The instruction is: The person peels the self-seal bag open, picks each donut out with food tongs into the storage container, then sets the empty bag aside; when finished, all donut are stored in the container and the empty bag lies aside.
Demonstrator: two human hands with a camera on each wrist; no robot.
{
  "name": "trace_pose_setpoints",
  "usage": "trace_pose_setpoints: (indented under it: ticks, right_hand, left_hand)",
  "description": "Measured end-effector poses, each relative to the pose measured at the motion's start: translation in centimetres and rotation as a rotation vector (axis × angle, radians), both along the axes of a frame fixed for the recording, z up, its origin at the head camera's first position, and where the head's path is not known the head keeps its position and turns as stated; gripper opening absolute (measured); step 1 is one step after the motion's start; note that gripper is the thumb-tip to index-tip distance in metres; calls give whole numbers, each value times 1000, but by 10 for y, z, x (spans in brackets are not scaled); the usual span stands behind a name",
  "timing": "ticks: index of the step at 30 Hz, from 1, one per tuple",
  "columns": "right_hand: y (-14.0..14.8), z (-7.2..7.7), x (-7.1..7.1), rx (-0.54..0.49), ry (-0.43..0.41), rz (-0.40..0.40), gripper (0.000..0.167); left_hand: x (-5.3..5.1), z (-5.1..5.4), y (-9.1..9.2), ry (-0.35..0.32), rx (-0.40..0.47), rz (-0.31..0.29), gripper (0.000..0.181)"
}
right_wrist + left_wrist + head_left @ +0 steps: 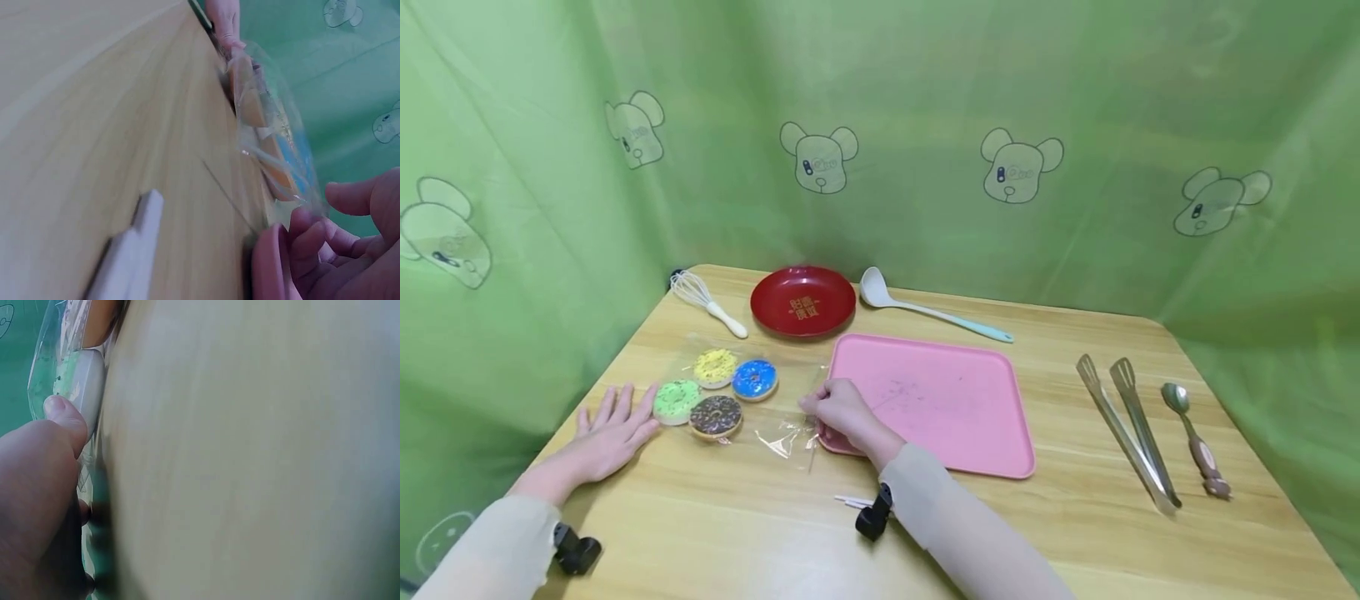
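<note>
Only the head cam gets all four donuts (pixel 755 380) in the clear plastic bag (pixel 782 425), lying on the surface (pixel 737 517) left of the pink tray (pixel 940 417). Left wrist cam catches what that one misses: the thumb right up against the green donut (pixel 677 402)'s side. So the left hand (pixel 610 440) is flat, fingers spread; the right hand (pixel 848 414) is curled, pinching the bag's edge.

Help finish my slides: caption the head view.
Left hand and right hand flank four round, multicoloured doughnuts in a clear plastic bag, near a pink rectangular tray.
</note>
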State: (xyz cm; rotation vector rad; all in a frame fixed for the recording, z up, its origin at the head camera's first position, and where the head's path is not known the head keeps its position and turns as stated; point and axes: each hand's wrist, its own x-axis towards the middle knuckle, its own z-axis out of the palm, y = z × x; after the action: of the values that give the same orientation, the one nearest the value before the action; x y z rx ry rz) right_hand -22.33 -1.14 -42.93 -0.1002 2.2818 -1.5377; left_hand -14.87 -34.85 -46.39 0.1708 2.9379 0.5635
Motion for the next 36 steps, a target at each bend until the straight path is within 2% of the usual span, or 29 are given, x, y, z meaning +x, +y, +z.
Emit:
trace_pose_setpoints:
  ticks: [4,6,10,15,21,24,30,36]
  right_hand:
    - [-14,-1,-3,51,16,-4,7]
    - [-18,0,-3,40,12,-14,5]
    - [-20,-1,-3,-52,7,-34,7]
    - [-14,-6,-9,-118,-1,-47,5]
    - [-7,-8,-15,-219,-78,-65,5]
    - [-2,-8,-15,-231,-106,-54,8]
    - [-6,-2,-20,-138,-69,-29,15]
    - [-22,4,-29,66,24,-62,22]
  left_hand:
    - [4,-2,-5,3,11,9,66]
    - [6,-2,-8,4,17,13,66]
    - [8,-1,-9,0,25,20,66]
    - [9,1,-8,-12,27,26,66]
    - [10,2,-10,-31,29,38,67]
    - [9,2,-10,-39,31,38,66]
    - [11,1,-11,-52,41,42,65]
    - [11,1,-9,-50,42,45,66]
